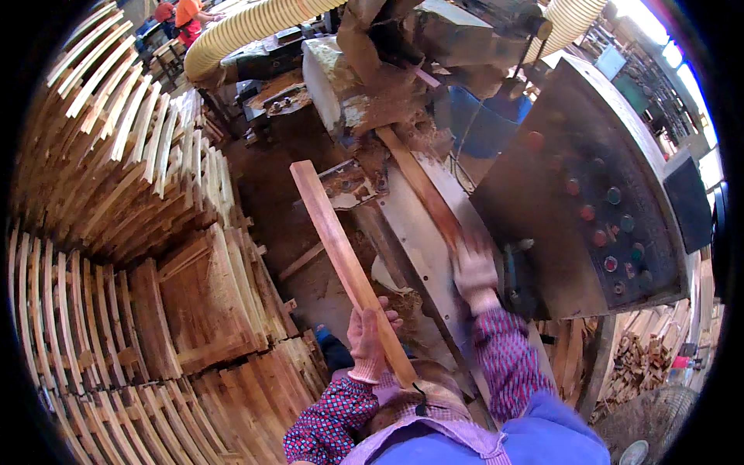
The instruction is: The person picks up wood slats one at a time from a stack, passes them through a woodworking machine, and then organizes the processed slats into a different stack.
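Observation:
My left hand (pixel 367 341), in a pinkish knit glove, is closed round the lower part of a long reddish-brown wooden strip (pixel 329 229). That strip slants up and to the left, clear of the machine, its near end close to my apron. My right hand (pixel 474 269), also gloved and blurred by motion, is closed over the near end of a second wooden strip (pixel 422 186). This one lies along the pale machine bed (pixel 415 229); its far end runs under the sawdust-covered machine head (pixel 380 97).
Tall stacks of wooden strips (pixel 93 310) fill the left side. A dusty control panel (pixel 589 201) with several coloured buttons stands right of the bed, a blue bin (pixel 477 120) behind. A ribbed yellow hose (pixel 256 35) arches above. Far left, a person in orange (pixel 188 17) is at work.

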{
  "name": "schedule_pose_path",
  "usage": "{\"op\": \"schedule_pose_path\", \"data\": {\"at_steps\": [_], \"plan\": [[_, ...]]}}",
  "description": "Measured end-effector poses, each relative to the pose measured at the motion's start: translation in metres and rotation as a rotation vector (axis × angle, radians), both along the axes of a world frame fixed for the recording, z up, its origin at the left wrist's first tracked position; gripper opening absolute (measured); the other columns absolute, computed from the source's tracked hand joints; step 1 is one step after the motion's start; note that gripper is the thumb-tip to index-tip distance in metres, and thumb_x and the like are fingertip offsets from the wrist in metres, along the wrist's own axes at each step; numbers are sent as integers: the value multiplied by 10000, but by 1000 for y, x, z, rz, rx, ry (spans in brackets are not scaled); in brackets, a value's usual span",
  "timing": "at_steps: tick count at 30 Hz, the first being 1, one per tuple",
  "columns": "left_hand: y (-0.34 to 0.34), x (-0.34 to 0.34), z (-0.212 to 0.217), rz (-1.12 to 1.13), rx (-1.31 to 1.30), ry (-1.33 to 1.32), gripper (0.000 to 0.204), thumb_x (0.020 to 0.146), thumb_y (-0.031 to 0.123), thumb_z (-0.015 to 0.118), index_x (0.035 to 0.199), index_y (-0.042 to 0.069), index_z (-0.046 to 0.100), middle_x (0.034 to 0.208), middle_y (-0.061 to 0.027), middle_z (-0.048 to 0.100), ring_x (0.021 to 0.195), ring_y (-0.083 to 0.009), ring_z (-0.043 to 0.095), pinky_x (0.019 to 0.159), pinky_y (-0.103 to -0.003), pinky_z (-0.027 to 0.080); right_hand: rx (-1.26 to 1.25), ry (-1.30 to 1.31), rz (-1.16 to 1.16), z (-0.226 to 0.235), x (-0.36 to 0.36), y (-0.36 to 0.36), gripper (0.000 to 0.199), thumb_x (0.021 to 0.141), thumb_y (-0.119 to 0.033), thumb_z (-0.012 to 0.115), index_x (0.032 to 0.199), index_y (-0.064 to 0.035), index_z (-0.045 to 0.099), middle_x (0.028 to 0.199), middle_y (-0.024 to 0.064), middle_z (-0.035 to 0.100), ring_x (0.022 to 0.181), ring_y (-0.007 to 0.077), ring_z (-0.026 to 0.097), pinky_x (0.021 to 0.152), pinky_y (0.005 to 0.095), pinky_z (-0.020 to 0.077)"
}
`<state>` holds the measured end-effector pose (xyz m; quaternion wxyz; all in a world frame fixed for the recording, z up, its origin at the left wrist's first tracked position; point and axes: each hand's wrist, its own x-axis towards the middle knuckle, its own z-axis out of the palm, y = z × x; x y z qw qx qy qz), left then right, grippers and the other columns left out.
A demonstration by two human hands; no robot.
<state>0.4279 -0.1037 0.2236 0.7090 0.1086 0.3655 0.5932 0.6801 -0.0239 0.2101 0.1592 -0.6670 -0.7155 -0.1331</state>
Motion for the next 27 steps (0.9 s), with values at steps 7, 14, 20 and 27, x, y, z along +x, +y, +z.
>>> {"op": "schedule_pose_path", "data": {"at_steps": [7,14,20,27], "plan": [[48,33,16,125,57,105,362,997,309,514,1259,61,473,1092,-90,617,837,-184,625,716,-335,556,11,525,255,2,-16,94,474,867,-105,560,1337,-75,511,1424,129,466,1248,348,491,1030,405,424],[38,34,-35,-414,424,586,397,1001,224,484,1337,13,465,1169,-104,597,1068,-214,566,945,-329,460,-739,1011,264,82,-72,-88,693,800,9,603,1443,7,344,1379,166,496,1306,245,452,1079,360,354],[30,-91,-80,-580,-26,1154,628,895,294,600,1412,16,375,1314,-228,519,1247,-336,487,1054,-378,372,-416,265,-19,27,10,-210,574,844,-100,549,1388,32,423,1410,259,431,1347,406,377,1130,439,285],[39,-431,-118,-115,-978,1908,899,814,405,692,1486,23,234,1510,-239,276,1368,-412,326,1106,-469,334,-127,-171,155,-25,36,-45,431,1011,-211,439,1391,-9,457,1403,236,463,1281,418,440,1079,483,341]]}}
